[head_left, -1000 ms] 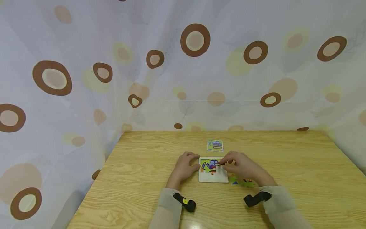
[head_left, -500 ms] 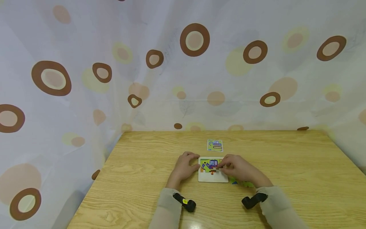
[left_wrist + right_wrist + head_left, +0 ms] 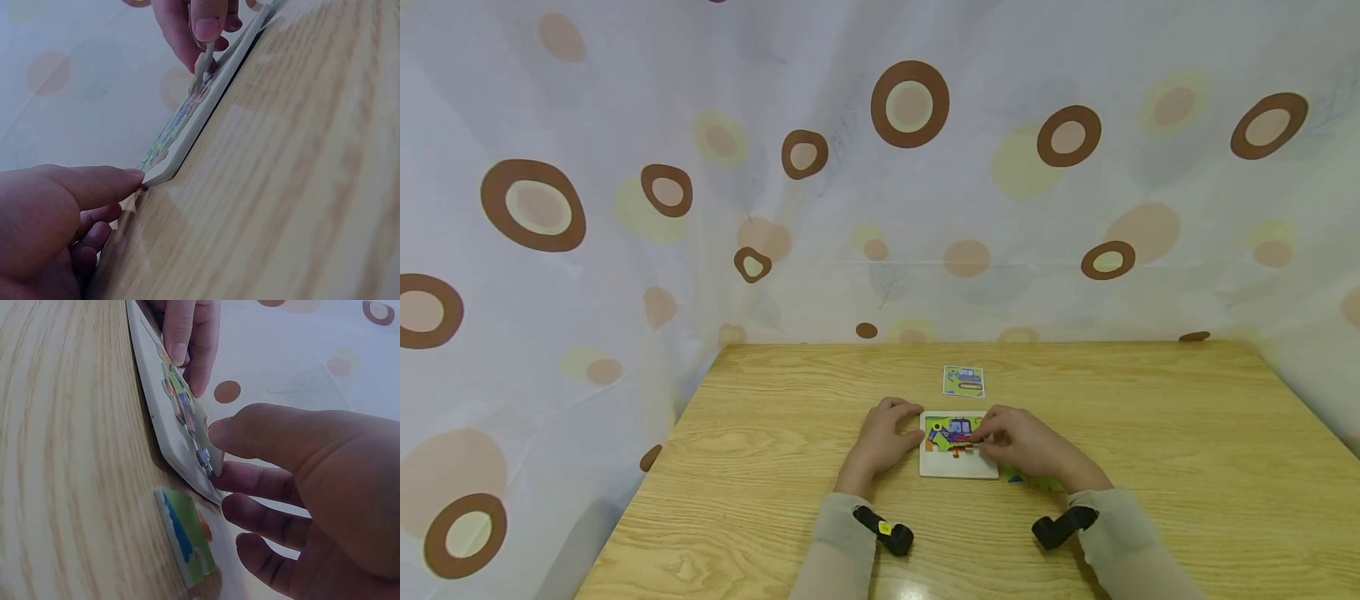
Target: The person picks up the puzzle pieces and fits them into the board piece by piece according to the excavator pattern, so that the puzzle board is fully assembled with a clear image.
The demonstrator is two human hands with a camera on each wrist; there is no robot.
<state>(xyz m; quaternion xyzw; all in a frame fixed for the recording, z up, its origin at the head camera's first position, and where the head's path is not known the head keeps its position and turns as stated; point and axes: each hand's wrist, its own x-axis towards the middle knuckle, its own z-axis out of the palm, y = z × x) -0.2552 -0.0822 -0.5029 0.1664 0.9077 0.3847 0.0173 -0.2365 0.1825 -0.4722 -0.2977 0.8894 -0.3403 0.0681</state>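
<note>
A white puzzle tray (image 3: 958, 468) lies on the table, its upper part covered by joined jigsaw pieces that picture a blue digger. At the tray's left edge is my left hand (image 3: 880, 437), its thumb straight against the near corner in the left wrist view and the forefinger by the far corner. My right hand (image 3: 1022, 437) pinches a jigsaw piece (image 3: 201, 69) between thumb and forefinger over the right part of the tray. This piece stands tilted, its pale back towards the left wrist camera. My right fingers partly hide the picture.
Beyond the tray lies a small card (image 3: 964, 381) with the digger picture. A loose green and blue jigsaw piece (image 3: 185, 534) rests on the wooden table (image 3: 775, 433) right of the tray, with others partly under my right hand. A patterned curtain (image 3: 985, 208) backs the table.
My right hand has moved slightly left and towards me with its jigsaw piece, covering more of the loose pieces. The left hand stays at the tray's edge.
</note>
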